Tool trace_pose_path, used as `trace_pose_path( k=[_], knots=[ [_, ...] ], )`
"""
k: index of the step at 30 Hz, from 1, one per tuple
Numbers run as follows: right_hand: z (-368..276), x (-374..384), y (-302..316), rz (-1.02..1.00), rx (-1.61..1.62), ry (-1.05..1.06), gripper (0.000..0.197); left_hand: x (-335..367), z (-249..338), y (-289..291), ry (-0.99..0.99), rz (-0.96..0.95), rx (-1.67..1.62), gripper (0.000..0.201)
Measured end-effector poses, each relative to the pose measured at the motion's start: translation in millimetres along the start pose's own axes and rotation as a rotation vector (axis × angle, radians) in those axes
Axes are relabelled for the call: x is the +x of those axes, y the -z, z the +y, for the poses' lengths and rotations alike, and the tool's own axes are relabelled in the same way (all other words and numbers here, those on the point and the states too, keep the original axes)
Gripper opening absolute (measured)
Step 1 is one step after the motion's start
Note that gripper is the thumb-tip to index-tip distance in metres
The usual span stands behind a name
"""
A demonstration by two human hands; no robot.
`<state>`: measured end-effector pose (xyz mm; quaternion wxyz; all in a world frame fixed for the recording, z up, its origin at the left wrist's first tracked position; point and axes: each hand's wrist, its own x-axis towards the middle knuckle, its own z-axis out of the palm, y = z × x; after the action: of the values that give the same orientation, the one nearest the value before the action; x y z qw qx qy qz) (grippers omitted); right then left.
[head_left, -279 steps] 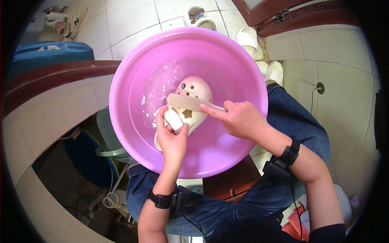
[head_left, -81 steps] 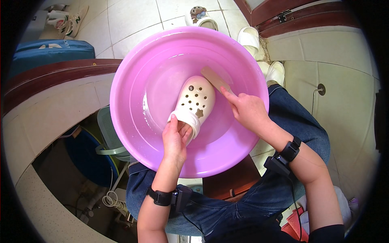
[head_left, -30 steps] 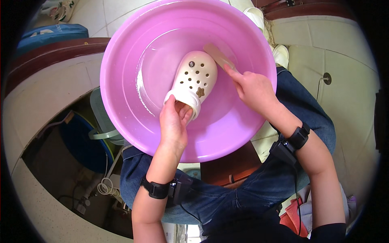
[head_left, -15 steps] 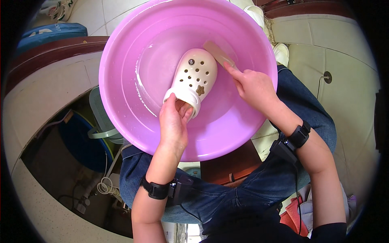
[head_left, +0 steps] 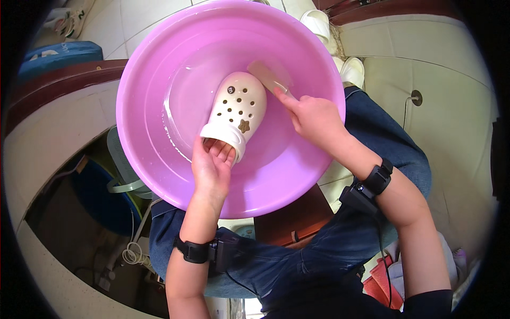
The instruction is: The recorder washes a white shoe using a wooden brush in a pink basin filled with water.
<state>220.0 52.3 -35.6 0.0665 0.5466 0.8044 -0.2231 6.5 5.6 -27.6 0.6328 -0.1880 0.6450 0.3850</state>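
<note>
A white clog (head_left: 239, 103) with round holes, a dark round charm and a brown star charm is held, toe pointing away, over the pink basin (head_left: 151, 175). My left hand (head_left: 211, 165) grips its near end, fingers reaching into the opening and thumb along the left edge. In my right hand (head_left: 316, 118) is a flat tan brush (head_left: 270, 78), index finger stretched along its back. The brush lies against the clog's far right side; the face turned to the clog is hidden. Some water shows in the basin.
The basin sits in front of my knees, above a brown wooden stool (head_left: 295, 218). White shoes (head_left: 351, 72) stand beyond its right rim. At left are a grey-green basket (head_left: 122, 159) and a blue bag (head_left: 62, 55). A metal hook (head_left: 413, 101) juts out at right.
The view has shifted, so the basin and both hands appear further left. My left thumb has slid from the top of the clog's opening to its left edge. The brush stays by the toe.
</note>
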Motion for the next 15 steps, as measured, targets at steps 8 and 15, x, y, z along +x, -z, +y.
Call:
trace_pose_path(
  k=[8,15],
  knots=[
    [1,-1,2,-0.012,0.042,0.009,0.049,-1,2,-1,0.074,-0.042,-0.062,0.050],
    [-1,-1,2,-0.002,0.069,-0.020,0.047,-4,5,-1,-0.022,-0.157,-0.099,0.039]
  ],
)
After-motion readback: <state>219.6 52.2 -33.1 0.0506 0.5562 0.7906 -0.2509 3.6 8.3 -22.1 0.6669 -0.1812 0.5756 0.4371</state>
